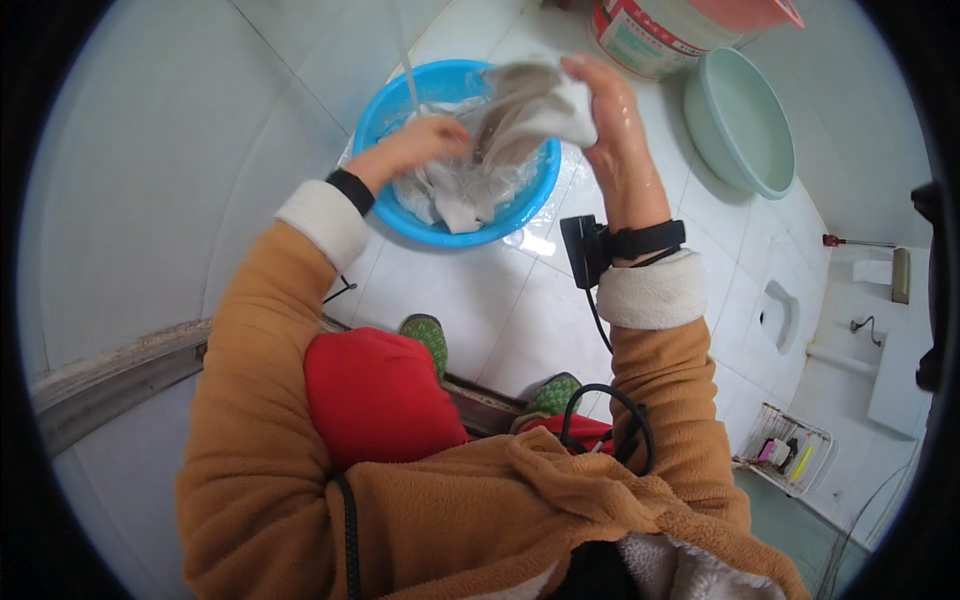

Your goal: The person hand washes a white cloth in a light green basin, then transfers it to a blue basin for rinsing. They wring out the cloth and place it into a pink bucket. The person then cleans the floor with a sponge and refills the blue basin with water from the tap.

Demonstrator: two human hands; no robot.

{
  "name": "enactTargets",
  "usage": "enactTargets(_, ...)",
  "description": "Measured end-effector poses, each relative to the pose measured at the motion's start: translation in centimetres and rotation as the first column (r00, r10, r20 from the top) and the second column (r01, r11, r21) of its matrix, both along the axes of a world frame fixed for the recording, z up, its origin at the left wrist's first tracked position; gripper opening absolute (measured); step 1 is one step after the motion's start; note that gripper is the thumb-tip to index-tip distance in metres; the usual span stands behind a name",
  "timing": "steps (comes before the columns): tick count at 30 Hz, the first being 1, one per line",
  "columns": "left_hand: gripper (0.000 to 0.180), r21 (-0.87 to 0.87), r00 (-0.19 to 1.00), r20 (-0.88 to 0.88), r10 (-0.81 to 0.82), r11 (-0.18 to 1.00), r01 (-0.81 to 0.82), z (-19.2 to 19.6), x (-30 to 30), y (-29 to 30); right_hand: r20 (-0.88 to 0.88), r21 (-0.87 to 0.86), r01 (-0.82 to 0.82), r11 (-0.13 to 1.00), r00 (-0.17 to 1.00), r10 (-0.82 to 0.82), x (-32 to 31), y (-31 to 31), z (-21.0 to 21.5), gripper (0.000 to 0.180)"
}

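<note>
Grey-white cloth point(535, 115) clutched at right end by right hand point(612, 108); left hand point(430, 142) blurred, its grip cannot be told. Cloth held over right side of blue basin point(452, 238), presumably so drips are caught. Long axis slanted from right hand down-left; cloth bunched. Left of grip, basin fed by water stream point(405, 65).
</note>
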State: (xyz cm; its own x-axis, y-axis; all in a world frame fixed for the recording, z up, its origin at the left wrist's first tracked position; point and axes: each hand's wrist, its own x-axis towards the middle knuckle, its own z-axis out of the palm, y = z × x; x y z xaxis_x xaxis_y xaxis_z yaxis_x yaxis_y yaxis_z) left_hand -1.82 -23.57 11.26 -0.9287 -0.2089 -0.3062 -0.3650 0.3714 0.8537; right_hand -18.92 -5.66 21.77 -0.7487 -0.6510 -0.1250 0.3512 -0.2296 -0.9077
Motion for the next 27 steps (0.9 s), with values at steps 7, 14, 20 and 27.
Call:
enactTargets(7, 0.069, 0.174, 0.975, 0.052, 0.216, 0.959, -0.222, -4.9, -0.8, 9.3, 0.059, -0.319, -0.192, 0.928, 0.973, 0.221, 0.9, -0.7, 11.3, 0.019)
enactTargets(14, 0.052, 0.361, 0.928, -0.062, 0.368, 0.875, -0.323, -6.9, 0.0, 7.9, 0.025, -0.335, -0.215, 0.918, 0.971, 0.236, 2.8, -4.3, 6.6, 0.016)
enactTargets(20, 0.041, 0.444, 0.845, 0.107, 0.523, 0.736, -0.512, -4.8, 1.8, 6.7, 0.175, -0.04, -0.284, 0.958, 0.942, 0.287, 2.9, -3.7, -3.2, 0.052)
enactTargets(27, 0.036, 0.493, 0.808, -0.172, 0.564, 0.759, -0.425, 2.7, 2.6, 5.0, -0.199, 0.509, -0.028, 0.86, 0.969, 0.149, 5.3, 3.0, -13.5, 0.048)
